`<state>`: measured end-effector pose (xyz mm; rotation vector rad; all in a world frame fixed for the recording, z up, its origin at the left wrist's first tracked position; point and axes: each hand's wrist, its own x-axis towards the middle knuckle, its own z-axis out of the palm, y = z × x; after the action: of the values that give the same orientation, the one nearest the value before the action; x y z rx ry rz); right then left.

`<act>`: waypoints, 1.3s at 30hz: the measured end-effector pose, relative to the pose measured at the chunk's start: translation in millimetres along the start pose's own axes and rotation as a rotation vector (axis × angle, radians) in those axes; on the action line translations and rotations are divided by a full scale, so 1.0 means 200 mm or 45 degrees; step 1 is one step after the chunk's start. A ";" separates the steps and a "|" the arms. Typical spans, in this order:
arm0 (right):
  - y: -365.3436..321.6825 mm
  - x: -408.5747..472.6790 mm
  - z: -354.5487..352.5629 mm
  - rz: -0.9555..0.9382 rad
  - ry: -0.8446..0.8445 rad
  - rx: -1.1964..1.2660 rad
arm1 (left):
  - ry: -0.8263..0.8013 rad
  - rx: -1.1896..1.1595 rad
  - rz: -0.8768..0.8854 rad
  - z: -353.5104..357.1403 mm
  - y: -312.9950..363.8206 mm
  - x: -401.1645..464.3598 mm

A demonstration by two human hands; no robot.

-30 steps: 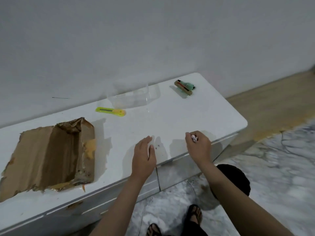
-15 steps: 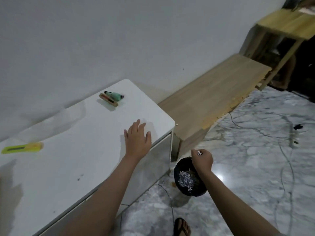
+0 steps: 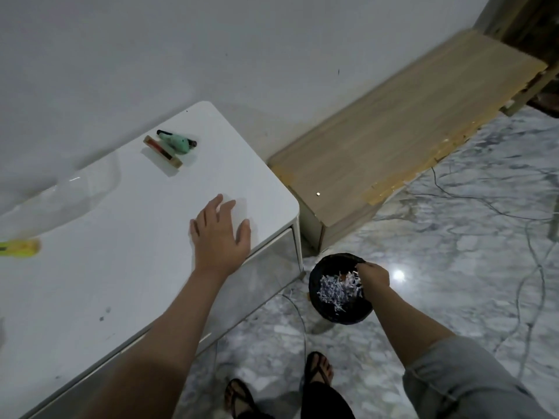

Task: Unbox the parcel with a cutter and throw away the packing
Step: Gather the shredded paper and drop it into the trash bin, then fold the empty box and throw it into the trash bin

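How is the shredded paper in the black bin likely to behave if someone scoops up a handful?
The shredded paper looks like loose thin strips, so it is probably very light and floppy. Being unbound, bits would likely slip out and scatter beside the black bin.

My left hand (image 3: 222,237) lies flat near the white cabinet top's (image 3: 121,252) right corner, bare surface all around it. At eleven o'clock from it sit a green item with a wooden block (image 3: 169,148); at nine, the yellow cutter (image 3: 19,247). My right hand (image 3: 370,275) dips into the black bin (image 3: 338,287), already holding shredded paper (image 3: 337,290). Thin cables (image 3: 453,195), I think, cross the floor beyond it.
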<state>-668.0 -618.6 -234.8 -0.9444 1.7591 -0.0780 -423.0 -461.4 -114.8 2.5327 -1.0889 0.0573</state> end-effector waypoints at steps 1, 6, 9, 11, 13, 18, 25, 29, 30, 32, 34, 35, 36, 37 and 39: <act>0.00 0.01 0.00 0.011 -0.001 -0.007 | -0.004 -0.001 -0.005 0.00 0.00 0.00; 0.02 0.00 0.02 -0.050 0.060 0.066 | 0.009 0.003 0.000 0.00 0.00 0.00; 0.05 -0.06 0.02 -0.191 0.173 0.107 | -0.024 0.040 -0.012 -0.01 0.01 -0.01; 0.05 -0.13 0.01 -0.262 0.211 0.179 | -0.102 0.103 -0.045 -0.02 0.04 -0.01; 0.04 -0.20 0.02 -0.370 0.282 0.183 | -0.227 0.172 -0.058 -0.05 0.07 0.00; -0.03 -0.56 0.15 -0.850 0.283 0.150 | -0.220 -0.017 0.001 -0.19 0.04 -0.12; -0.02 -1.21 0.65 -1.716 0.087 0.028 | 0.244 -0.129 -0.339 -0.58 -0.52 -0.73; 0.11 -1.51 1.04 -2.001 -0.218 -0.273 | 0.494 -0.033 -0.765 -0.81 -0.96 -1.07; 0.14 -1.55 1.13 -1.999 -0.276 -0.431 | 0.544 -0.036 -0.880 -0.86 -1.06 -1.14; 0.17 -1.63 1.30 -1.911 -0.296 -0.712 | 0.633 -0.088 -1.069 -0.97 -1.24 -1.26; 0.19 -1.69 1.43 -1.851 -0.142 -0.911 | 0.671 -0.127 -1.160 -1.06 -1.39 -1.33; 0.20 -1.73 1.48 -1.841 -0.071 -0.961 | 0.661 -0.146 -1.171 -1.09 -1.45 -1.34; 0.22 -1.77 1.51 -1.830 -0.043 -0.958 | 0.634 -0.172 -1.169 -1.11 -1.50 -1.36; 0.23 -1.80 1.54 -1.836 -0.030 -0.922 | 0.602 -0.199 -1.160 -1.13 -1.54 -1.36; 0.27 -1.83 1.57 -1.889 -0.004 -0.862 | 0.558 -0.250 -1.126 -1.15 -1.60 -1.37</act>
<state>-402.2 -234.1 -106.7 -2.5491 0.6972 -0.4306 -361.7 11.3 -57.1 2.4226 0.2094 0.2339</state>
